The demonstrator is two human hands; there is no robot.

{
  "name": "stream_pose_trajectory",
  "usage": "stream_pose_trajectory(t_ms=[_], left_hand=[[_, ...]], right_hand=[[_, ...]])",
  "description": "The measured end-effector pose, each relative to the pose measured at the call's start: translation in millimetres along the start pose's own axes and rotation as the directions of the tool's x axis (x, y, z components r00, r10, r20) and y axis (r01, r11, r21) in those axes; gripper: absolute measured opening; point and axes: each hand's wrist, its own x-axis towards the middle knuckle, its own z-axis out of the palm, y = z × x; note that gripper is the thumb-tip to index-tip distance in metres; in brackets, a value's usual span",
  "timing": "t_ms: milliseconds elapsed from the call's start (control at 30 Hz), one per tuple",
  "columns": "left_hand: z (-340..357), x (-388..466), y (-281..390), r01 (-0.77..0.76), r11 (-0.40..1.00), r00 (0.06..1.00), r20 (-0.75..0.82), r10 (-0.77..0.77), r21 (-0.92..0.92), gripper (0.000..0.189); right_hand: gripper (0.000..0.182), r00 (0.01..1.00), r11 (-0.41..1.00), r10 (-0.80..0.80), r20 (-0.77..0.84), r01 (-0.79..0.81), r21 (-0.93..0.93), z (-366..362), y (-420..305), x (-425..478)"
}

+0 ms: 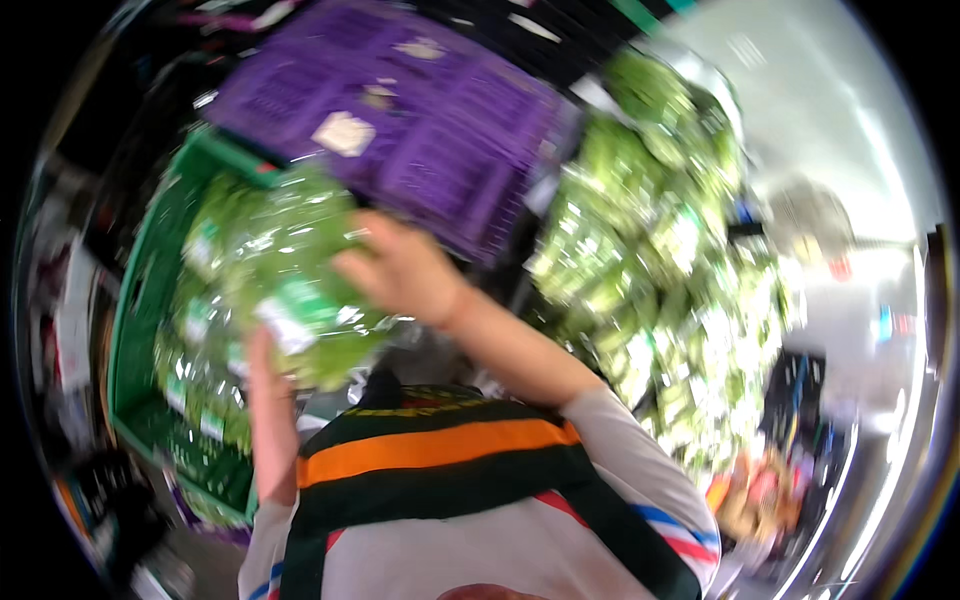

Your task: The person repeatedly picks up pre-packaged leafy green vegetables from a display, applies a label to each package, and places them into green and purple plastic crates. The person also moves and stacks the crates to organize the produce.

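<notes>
Between my two hands is a clear plastic bag of leafy lettuce point(300, 240) with a green and white label. My right hand point(409, 274) grips its right side, fingers on the film. The near edge of the bag rests against my left hand point(266, 364), whose fingers are partly hidden by it. The bag is over the right side of a green plastic crate point(127, 330). More bagged lettuces point(199, 322) lie in that crate, their labels showing. Motion blur softens the bag and both hands.
An overturned-looking purple plastic crate point(465, 112) stands beyond the green one. To the right, a large pile of bagged green vegetables point(637, 247) lies beside a shiny pale surface point(810, 97). A round fan-like object point(810, 217) is blurred there. My dark apron point(442, 450) has an orange band.
</notes>
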Motion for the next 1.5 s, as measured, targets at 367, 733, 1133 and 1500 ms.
stream_pose_trajectory(t_ms=[367, 733, 1133, 1500], left_hand=[[-233, 232, -21, 0.077, 0.755, 0.912, -0.352, 0.211, 0.651, 0.05], [132, 24, -107, -0.633, 0.497, 0.773, 0.516, 0.368, 0.594, 0.033], [202, -26, -234, 0.397, 0.917, 0.745, 0.599, -0.293, -0.045, 0.053], [-123, -11, -1, -0.345, 0.905, 0.933, 0.016, 0.36, -0.249, 0.048]], right_hand=[[0.041, 0.801, 0.757, 0.354, -0.484, -0.549, -0.355, -169, 103, -174], [0.043, 0.059, 0.563, 0.785, -0.617, -0.482, 0.671, -411, 206, -409], [0.041, 0.939, 0.969, 0.013, -0.345, 0.073, 0.235, -267, 113, -271], [0.046, 0.286, 0.511, 0.86, -0.423, -0.485, 0.71, -441, 383, -248]])
